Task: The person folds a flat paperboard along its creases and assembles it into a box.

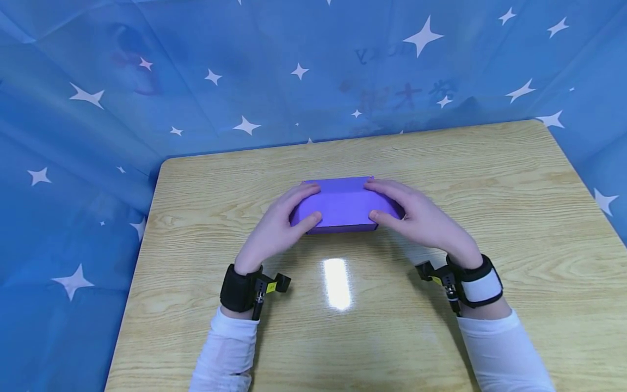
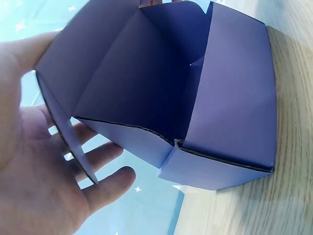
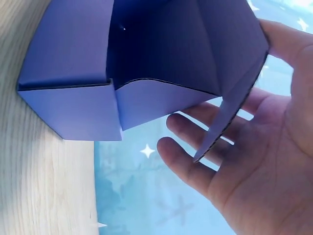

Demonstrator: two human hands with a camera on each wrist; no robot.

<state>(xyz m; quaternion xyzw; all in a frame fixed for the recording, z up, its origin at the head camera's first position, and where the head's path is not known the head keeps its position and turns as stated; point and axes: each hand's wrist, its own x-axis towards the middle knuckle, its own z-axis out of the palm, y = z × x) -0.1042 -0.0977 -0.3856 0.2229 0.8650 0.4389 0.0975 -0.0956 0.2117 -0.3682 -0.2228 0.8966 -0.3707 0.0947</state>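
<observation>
Here's our purple box point(image 1: 343, 206), just right of centre in the frame, on the table and squarely between two hands. Its lid point(image 2: 105, 51) stands ajar: in the left wrist view we look past it into the dark inside, the lid toward the upper left and the body to the right. And the grip? Both ends are taken! The left hand point(image 1: 278, 226) is clamped on the lid's left end, thumb at the near edge, forefinger at the far one. The right hand point(image 1: 420, 219) mirrors it at the right end, thumb and fingers holding the lid between them. Down in the right wrist view, a side flap point(image 3: 225, 115) hangs inside the curve of that hand, lower fingers behind it.

Moving out, we've got a black strap point(image 1: 237, 288) on the left wrist, a black-and-white strap point(image 1: 477, 283) on the right, white sleeves point(image 1: 504, 348) entering at the bottom, pale wooden table point(image 1: 196, 218) all round, and star-patterned blue cloth point(image 1: 196, 98) across the top and down the left.
</observation>
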